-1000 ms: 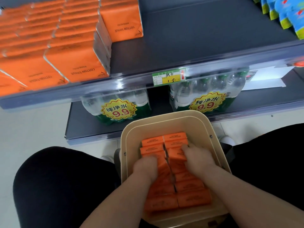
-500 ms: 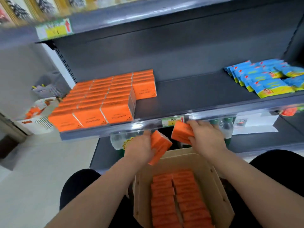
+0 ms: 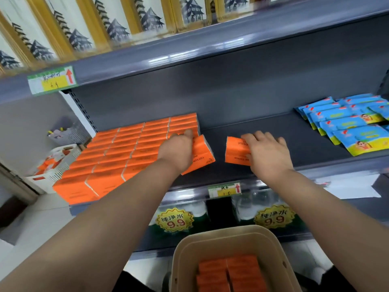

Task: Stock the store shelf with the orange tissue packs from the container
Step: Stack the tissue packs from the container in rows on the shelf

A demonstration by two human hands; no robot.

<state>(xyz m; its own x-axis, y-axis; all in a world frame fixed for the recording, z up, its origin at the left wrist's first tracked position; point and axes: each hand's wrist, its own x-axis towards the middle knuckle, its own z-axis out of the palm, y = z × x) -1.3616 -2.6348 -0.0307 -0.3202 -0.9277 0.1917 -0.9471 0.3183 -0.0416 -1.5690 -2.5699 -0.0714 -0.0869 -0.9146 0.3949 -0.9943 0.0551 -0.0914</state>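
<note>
My left hand (image 3: 177, 151) grips an orange tissue pack (image 3: 201, 155), tilted, right beside the block of stocked orange packs (image 3: 126, 152) on the dark shelf (image 3: 248, 131). My right hand (image 3: 267, 152) holds a second orange pack (image 3: 235, 150) over the bare shelf a little to the right. Below, the beige container (image 3: 227, 234) sits in front of me with several orange packs (image 3: 229, 272) inside.
Blue wipe packets (image 3: 349, 125) lie at the shelf's right end. Bottled water packs with yellow 9.9 labels (image 3: 174, 220) fill the shelf below. A price tag (image 3: 224, 189) marks the shelf edge. A white basket (image 3: 54, 165) stands on the floor at left.
Both hands lifted a pack each out of the container and carried them up and forward onto the shelf. The view tilted up from the container to the shelf.
</note>
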